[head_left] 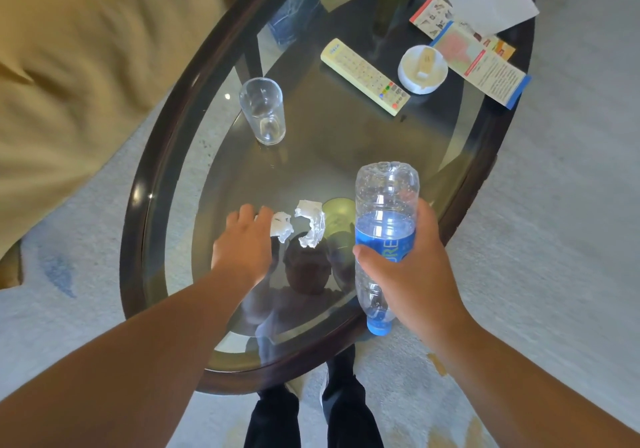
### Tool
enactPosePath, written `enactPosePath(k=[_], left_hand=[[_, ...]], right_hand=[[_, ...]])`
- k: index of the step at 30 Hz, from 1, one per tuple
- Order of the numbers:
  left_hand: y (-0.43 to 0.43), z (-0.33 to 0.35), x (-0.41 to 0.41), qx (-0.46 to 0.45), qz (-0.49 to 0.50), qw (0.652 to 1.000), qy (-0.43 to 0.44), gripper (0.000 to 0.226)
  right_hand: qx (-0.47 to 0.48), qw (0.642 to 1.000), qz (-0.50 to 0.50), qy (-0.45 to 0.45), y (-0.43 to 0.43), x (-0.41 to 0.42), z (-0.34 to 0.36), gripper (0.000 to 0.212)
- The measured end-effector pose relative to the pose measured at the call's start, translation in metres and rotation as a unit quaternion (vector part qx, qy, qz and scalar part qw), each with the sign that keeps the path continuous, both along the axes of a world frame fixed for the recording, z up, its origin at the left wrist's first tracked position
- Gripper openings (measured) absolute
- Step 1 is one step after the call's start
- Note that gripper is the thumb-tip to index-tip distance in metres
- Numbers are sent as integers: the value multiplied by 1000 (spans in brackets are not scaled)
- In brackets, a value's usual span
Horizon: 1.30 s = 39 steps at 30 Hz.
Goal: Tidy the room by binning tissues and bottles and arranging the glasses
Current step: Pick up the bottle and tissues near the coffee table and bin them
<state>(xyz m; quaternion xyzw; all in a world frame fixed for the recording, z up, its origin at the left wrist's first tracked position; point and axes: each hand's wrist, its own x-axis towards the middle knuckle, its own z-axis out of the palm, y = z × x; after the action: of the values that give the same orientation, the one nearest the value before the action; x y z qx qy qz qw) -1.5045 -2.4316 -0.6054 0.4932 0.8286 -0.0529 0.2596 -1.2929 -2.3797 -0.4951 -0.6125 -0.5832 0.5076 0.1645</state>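
Item: plastic bottle (386,226), clear, held inverted over the near end of the glass tabletop (166,156), blue cap downward, and gripped round its labelled middle by the right hand (412,264). It appears all but empty, so it is judged light, thin-walled and easily crushed; the hold at the waist is judged sound. On the blue label only the letters "RE" can be read. Item: near tissue (282,227), crumpled and touched at its edge by the fingertips of the left hand (242,243); whether it is pinched cannot be told. The second tissue (311,222) lies just beside it. Both are judged soft, almost weightless, and best gathered by a pinch. Item: drinking glass (263,111), upright, empty, well apart from the tissues; it is judged fragile and slick, best taken round the wall. A remote control (363,77) and printed leaflets (485,66) are noted farther off, their print too small to be read.
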Motion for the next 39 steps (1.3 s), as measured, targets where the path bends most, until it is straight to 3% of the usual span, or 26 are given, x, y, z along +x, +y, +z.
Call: enactPosePath(k=[9, 15, 20, 26, 35, 39], left_hand=[[-1, 22, -20, 36, 76, 995, -57, 17], [4, 50, -27, 120, 36, 990, -67, 14], [18, 60, -17, 119, 29, 987, -103, 15], [33, 40, 11, 68, -51, 992, -96, 51], [38, -6, 41, 5, -115, 992, -58, 53], [37, -14, 40, 1, -117, 992, -43, 38]], right_hand=[[-10, 1000, 5, 3, 13, -10, 11, 69], [-7, 1000, 1, 23, 17, -16, 26, 67], [-2, 1000, 1, 25, 21, -14, 32, 67], [2, 1000, -12, 16, 27, -3, 22, 68], [-4, 1000, -27, 10, 33, 13, 2, 68], [-5, 1000, -29, 4, 36, 15, -2, 69]])
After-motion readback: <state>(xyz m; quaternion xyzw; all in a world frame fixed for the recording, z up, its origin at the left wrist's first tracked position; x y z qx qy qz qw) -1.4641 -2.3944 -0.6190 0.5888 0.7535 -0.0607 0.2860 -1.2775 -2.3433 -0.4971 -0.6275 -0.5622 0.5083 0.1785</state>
